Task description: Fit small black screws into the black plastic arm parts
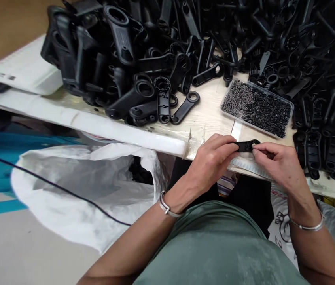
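Between both hands, just over the table's front edge, is a black plastic arm-shaped part [245, 146] with a rounded end. My left hand [214, 152] is closed around its left end. At the rounded right end, my right hand [277, 160] has thumb and forefinger pinched together, with a small pale spot at the fingertips too small to name. A clear plastic box [256, 107] filled with small metal and black pieces, perhaps screws, stands just beyond the hands. Left of it, a similar black part with a ring end [186, 107] lies on the table.
A tall heap of black plastic parts [120, 39] covers the back and left of the table [210, 101]. More parts [314, 150] lie in rows at the right. A white sack [75, 190] hangs open below the left edge, with a black cable [66, 190] crossing it.
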Demonstrator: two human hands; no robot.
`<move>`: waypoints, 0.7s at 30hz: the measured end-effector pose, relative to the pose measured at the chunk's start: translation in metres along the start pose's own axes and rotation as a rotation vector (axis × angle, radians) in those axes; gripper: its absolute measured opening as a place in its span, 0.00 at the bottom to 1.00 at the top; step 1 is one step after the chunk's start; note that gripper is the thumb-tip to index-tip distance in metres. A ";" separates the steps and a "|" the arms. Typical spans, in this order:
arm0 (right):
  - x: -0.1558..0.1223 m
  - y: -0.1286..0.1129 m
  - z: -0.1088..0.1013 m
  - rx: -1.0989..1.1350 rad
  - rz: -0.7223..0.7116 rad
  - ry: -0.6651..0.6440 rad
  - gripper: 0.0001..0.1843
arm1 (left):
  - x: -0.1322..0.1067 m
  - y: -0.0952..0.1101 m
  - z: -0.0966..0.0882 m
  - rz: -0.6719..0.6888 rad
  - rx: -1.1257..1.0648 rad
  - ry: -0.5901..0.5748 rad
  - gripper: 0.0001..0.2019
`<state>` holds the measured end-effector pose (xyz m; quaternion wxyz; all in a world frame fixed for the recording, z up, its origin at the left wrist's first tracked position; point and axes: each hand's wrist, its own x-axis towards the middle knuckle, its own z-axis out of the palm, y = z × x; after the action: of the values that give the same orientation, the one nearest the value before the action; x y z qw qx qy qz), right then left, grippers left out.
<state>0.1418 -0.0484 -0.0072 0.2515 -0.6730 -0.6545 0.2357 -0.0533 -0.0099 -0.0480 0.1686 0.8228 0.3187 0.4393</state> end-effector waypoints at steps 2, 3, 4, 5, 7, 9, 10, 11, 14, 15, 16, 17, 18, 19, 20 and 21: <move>0.004 -0.001 -0.003 0.058 0.056 -0.049 0.12 | -0.001 -0.001 0.001 0.001 0.000 0.012 0.02; 0.006 -0.002 -0.005 0.076 0.074 -0.076 0.12 | -0.001 -0.001 0.001 0.003 -0.002 0.014 0.01; 0.007 -0.002 -0.007 0.088 0.084 -0.098 0.12 | -0.002 -0.001 0.001 0.003 -0.004 0.015 0.01; 0.009 -0.003 -0.009 0.097 0.092 -0.116 0.12 | -0.002 -0.001 0.001 0.003 -0.005 0.018 0.01; 0.010 -0.003 -0.012 0.104 0.100 -0.145 0.12 | -0.001 -0.001 0.001 0.003 -0.010 0.024 0.02; 0.010 -0.002 -0.013 0.111 0.096 -0.163 0.12 | -0.001 -0.001 0.001 0.002 -0.019 0.028 0.02; 0.009 -0.001 -0.013 0.113 0.090 -0.170 0.13 | 0.000 -0.001 0.001 0.003 -0.025 0.028 0.03; 0.008 0.000 -0.012 0.113 0.082 -0.174 0.13 | 0.000 -0.001 0.000 0.004 -0.029 0.024 0.03; 0.004 0.003 -0.011 0.096 0.041 -0.177 0.14 | 0.000 -0.002 0.000 0.007 -0.028 0.012 0.03; 0.003 0.004 -0.012 0.089 0.021 -0.185 0.14 | 0.000 -0.001 0.000 0.009 -0.024 0.007 0.03; 0.002 0.004 -0.014 0.087 -0.001 -0.196 0.13 | -0.001 -0.001 -0.001 0.008 -0.020 0.001 0.03; 0.002 0.005 -0.017 0.084 -0.021 -0.205 0.13 | -0.001 -0.001 -0.001 0.010 -0.018 -0.007 0.03; 0.003 0.005 -0.022 0.075 -0.034 -0.207 0.13 | -0.001 0.000 -0.003 0.013 -0.019 -0.015 0.03; 0.004 0.006 -0.028 0.054 -0.041 -0.188 0.13 | -0.001 0.001 -0.005 0.016 -0.020 -0.026 0.03; 0.007 0.008 -0.034 0.017 -0.046 -0.146 0.13 | 0.000 0.002 -0.007 0.019 -0.019 -0.039 0.04; 0.010 0.010 -0.041 -0.036 -0.056 -0.086 0.13 | 0.002 0.002 -0.011 0.025 -0.015 -0.049 0.05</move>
<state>0.1761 -0.0400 0.0179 0.2175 -0.6478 -0.6875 0.2456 -0.0609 -0.0102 -0.0397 0.1770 0.8358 0.3009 0.4237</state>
